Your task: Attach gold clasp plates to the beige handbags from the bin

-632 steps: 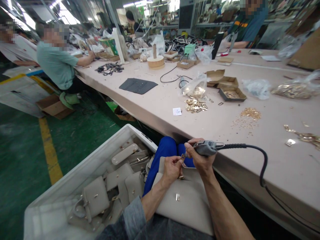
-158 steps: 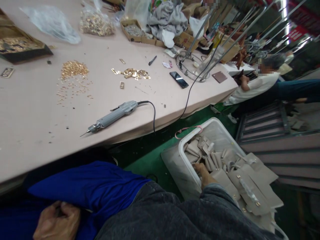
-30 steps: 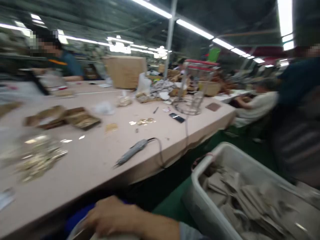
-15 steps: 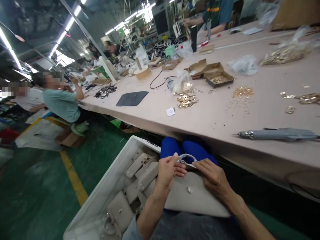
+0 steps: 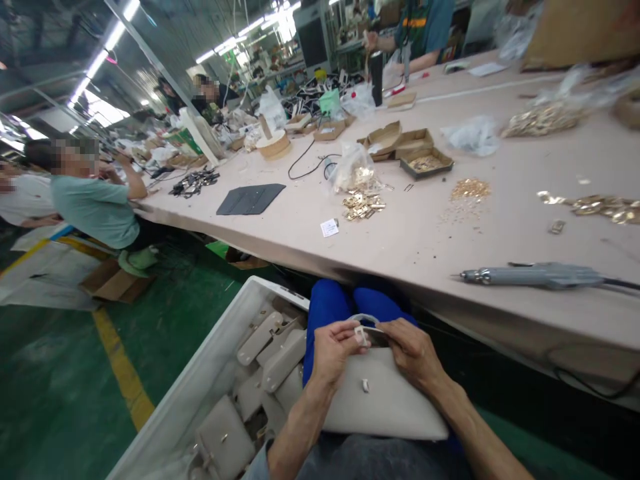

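A light grey handbag lies across my lap, with a small metal turn-lock post on its front. At the bag's top edge, my left hand is closed, thumb and fingers pinching a small pale rectangular frame. Whether this frame is fixed to the bag, I cannot tell. My right hand grips the bag's top edge beside the handle, its fingertips partly hidden. The handle arches up behind both hands.
A white bin of similar grey bags stands at my left. On the table lie a grey electric screwdriver, gold metal pieces, an open cardboard box and a black panel. Co-workers sit at left and stand opposite.
My left fingers have shifted, and the pale frame now shows face-on between them. My right hand stays on the bag's top edge. The whole view has swung slightly right.
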